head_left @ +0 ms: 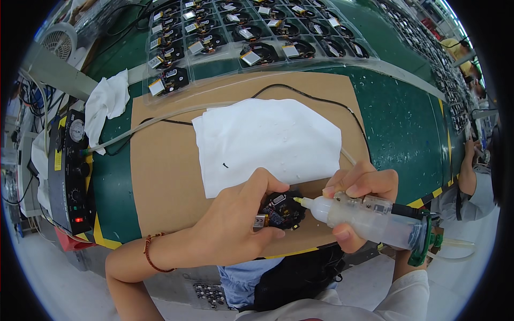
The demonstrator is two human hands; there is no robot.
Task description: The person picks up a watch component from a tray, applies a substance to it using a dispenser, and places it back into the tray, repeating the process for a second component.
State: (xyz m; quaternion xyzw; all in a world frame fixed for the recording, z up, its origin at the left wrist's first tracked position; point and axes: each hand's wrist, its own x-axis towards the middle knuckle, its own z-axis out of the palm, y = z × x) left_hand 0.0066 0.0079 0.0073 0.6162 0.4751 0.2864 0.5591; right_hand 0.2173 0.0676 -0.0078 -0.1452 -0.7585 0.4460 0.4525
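Observation:
Between the thumb and fingers of my left hand (241,214) is a round black circuit board assembly (286,210) with a small battery (261,220) at its left edge. My right hand (364,192) is closed round a translucent dispensing syringe (364,216), which lies tilted with its yellowish tip (300,200) at the board's upper right edge. Whether the tip touches the board I cannot tell. A green cap and a clear hose sit at the syringe's back end. Just beyond my hands a folded white cloth (267,142) lies on a brown cardboard sheet (160,187).
A clear tray (225,67) of similar board assemblies stands at the far side. One assembly (168,80) sits at its near left corner. A black dispenser controller (69,171) with a gauge stands left. A hose and black cable cross the cardboard. Another person (471,187) is at far right.

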